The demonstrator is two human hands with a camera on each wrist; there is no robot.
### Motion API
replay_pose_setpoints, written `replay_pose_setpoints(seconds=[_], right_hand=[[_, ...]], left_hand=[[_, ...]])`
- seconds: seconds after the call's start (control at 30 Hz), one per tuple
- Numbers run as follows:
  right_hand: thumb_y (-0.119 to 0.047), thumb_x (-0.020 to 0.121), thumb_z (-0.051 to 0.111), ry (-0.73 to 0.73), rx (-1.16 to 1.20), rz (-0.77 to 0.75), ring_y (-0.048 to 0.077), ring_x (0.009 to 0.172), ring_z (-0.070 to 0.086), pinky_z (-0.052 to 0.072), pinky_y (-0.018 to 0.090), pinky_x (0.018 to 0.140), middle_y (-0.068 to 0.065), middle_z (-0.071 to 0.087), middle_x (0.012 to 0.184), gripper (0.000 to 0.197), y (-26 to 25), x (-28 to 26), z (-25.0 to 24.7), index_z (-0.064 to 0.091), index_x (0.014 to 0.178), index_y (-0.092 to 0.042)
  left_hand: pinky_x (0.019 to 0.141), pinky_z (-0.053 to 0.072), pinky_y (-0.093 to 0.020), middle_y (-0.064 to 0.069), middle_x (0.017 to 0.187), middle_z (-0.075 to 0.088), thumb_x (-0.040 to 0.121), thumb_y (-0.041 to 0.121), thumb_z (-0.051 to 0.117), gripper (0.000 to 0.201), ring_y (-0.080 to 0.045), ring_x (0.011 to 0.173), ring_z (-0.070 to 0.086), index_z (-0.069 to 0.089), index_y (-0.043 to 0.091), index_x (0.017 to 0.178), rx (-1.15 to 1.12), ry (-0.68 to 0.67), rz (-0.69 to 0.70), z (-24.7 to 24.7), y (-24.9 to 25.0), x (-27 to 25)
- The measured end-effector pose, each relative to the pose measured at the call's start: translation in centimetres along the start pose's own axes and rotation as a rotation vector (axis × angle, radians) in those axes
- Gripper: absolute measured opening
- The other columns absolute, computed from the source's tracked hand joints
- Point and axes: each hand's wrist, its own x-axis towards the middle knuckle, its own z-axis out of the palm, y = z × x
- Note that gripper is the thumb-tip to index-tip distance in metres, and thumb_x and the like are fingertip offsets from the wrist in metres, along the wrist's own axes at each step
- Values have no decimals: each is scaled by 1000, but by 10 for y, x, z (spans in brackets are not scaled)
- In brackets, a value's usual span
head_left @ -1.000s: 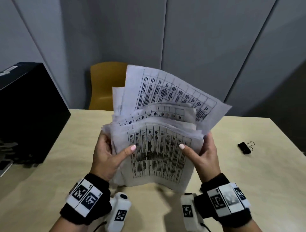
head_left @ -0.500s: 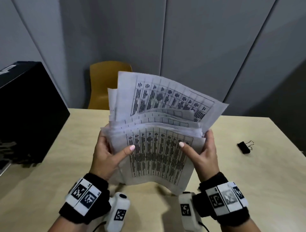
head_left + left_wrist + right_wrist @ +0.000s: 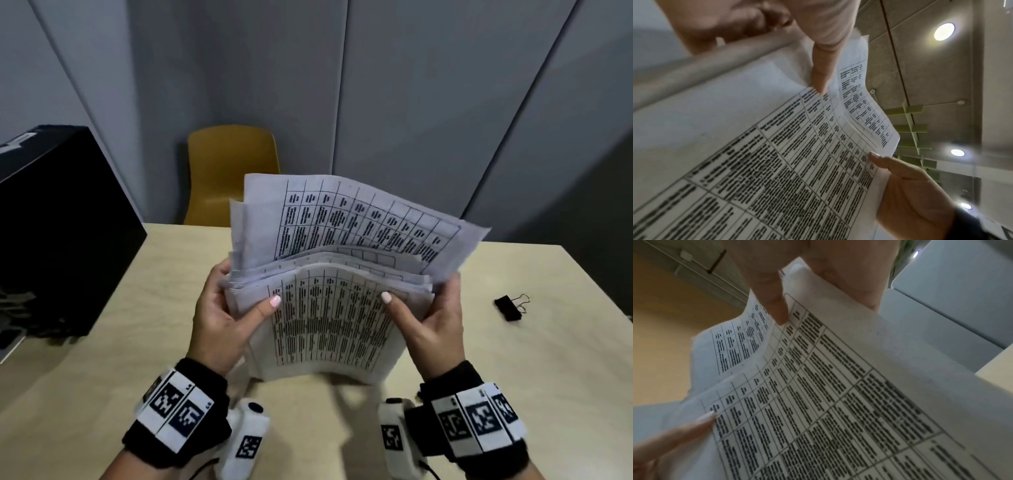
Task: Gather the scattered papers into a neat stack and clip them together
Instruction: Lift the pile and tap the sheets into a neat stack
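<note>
While wrist views show only papers (image 3: 777,162), head view reveals binder clip (image 3: 510,307).

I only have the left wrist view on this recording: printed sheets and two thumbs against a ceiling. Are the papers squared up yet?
Observer: No. In the head view the papers stand on end on the table, and several back sheets stick up unevenly above the front one.
Reviewer: Do both hands have them?
Observer: Yes. The left hand grips the left edge and the right hand the right edge, each with its thumb pressed on the front sheet.
Reviewer: Is a clip on the stack?
Observer: No. A black binder clip lies on the table to the right of the right hand, apart from it.
</note>
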Motion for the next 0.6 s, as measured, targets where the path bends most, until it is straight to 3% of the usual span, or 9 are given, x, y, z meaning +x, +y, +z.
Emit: replay_pose_setpoints(seconds=[0.07,0.13,0.23,0.3,0.33,0.4,0.47,0.53,0.6], right_hand=[[8,70,68,30,-4,-16,5,88,65,54,19,77,-13,65,94,51,-3,1,2,39,107,-12],[4,69,67,61,-10,-49,12,102,61,54,30,87,2,57,115,74,-11,3,6,26,130,-6],[-5,69,71,110,-84,-169,20,116,53,53,51,88,7,39,129,111,-24,9,10,-4,144,-35],[-17,67,75,123,-185,-274,29,126,45,49,59,89,9,33,134,113,-33,17,9,-5,142,-47],[-21,66,75,124,-290,-342,27,130,40,46,56,95,11,32,137,110,-35,23,6,1,145,-41],[-23,67,72,56,-511,-446,10,126,38,41,30,104,14,36,134,90,-40,31,2,26,144,-16],[-22,71,66,-23,-633,-438,5,111,46,36,8,96,16,49,122,56,-45,33,4,54,124,-8],[-20,75,63,-64,-632,-399,10,104,53,38,6,90,13,58,111,36,-43,30,5,63,110,-11],[-19,76,64,-84,-636,-346,15,108,54,41,14,94,10,56,114,40,-38,26,7,61,116,-15]], left_hand=[[73,54,-16,4,101,69,59,3,81,66,-4,86,69,48,29,109,5,1,-14,-1,1,0],[75,54,-15,4,105,67,54,14,83,69,-4,87,69,47,32,111,41,-4,-31,0,3,0],[70,53,-11,6,96,69,67,-7,74,65,2,79,69,45,37,105,26,10,-56,6,3,0],[67,53,-10,10,84,73,70,-11,68,63,4,75,69,44,38,102,1,0,-71,7,0,0],[68,54,-12,11,82,74,70,-12,67,63,3,75,69,44,37,102,-6,1,-78,7,0,0],[72,56,-16,9,84,73,68,-13,68,63,1,76,70,46,32,106,3,-4,-63,5,-1,2],[70,54,-14,14,82,74,67,-15,69,61,2,76,69,46,19,113,26,-14,-36,5,0,3],[68,51,-9,19,82,74,67,-16,69,61,4,76,68,44,12,115,46,-20,-17,6,1,3],[68,51,-8,23,86,73,67,-15,69,60,3,78,68,43,11,115,48,-28,-11,5,0,3]])
